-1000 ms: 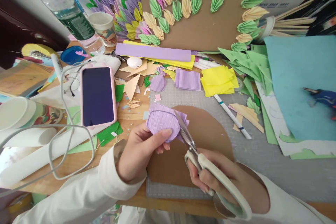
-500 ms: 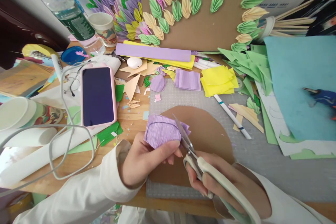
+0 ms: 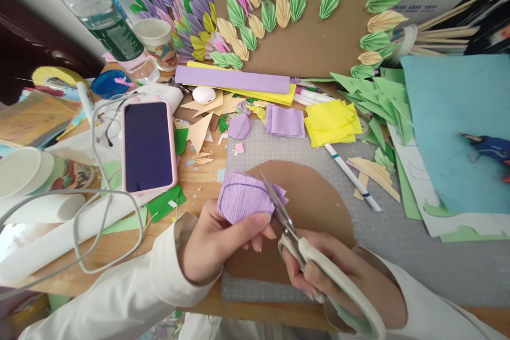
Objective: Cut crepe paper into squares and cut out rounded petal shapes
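Note:
Between the thumb and fingers of my left hand is a piece of purple crepe paper with a dark curved line drawn on it. My right hand grips white-handled scissors, its fingers through the loops. The blades lie across the right side of the purple paper, near the drawn line. Both hands are above a round brown cardboard piece, which rests on a grey cutting mat. Part of the cardboard is hidden behind the hands.
A phone and a loose white cable lie to the left, near paper cups and a bottle. Folded purple paper, yellow paper and a marker lie beyond the hands. Cardboard with paper leaves stands behind.
The purple paper has shifted slightly left and up with my left hand. The scissors have moved a little left as well, their blades still across the paper.

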Demonstrator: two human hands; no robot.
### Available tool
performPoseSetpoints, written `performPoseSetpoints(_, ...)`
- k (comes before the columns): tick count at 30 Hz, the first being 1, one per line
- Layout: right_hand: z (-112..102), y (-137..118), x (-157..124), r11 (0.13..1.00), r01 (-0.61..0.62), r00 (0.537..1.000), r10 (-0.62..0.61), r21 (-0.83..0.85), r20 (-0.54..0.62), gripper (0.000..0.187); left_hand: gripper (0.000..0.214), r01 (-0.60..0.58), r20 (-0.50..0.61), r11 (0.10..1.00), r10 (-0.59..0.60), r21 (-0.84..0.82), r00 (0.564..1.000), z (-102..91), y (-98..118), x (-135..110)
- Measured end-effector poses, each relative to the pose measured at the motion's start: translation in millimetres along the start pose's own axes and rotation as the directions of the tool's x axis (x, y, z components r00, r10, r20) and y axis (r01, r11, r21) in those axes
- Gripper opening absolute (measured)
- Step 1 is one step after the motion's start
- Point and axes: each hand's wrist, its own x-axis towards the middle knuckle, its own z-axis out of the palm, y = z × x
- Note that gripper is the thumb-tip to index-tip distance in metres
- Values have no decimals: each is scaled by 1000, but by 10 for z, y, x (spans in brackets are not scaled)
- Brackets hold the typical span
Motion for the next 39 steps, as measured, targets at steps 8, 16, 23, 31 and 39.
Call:
performPoseSetpoints(8,-1,-85,-20,1000,14,998,-13,-18,54,53,20,19,49,1000,-18,-10,999,38,12,8)
performPoseSetpoints(16,-27,65,-4,1000,25,999,-26,15,34,50,22,27,88,999,-25,-25,996,11,24,8)
performPoseSetpoints(23,21,-27,13,998,-35,999,35,60,-9,53,28,-10,31,1000,9,23,999,5,21,1)
performPoseSetpoints(31,17,-71,-2,998,50,998,-50,-29,23,54,32,-168,-80,972,183,161,980,16,24,18)
performPoseSetpoints(39,9,-14,-25,994,65,998,-64,-85,18,56,32,-184,15,964,185,193,983,1,28,-11)
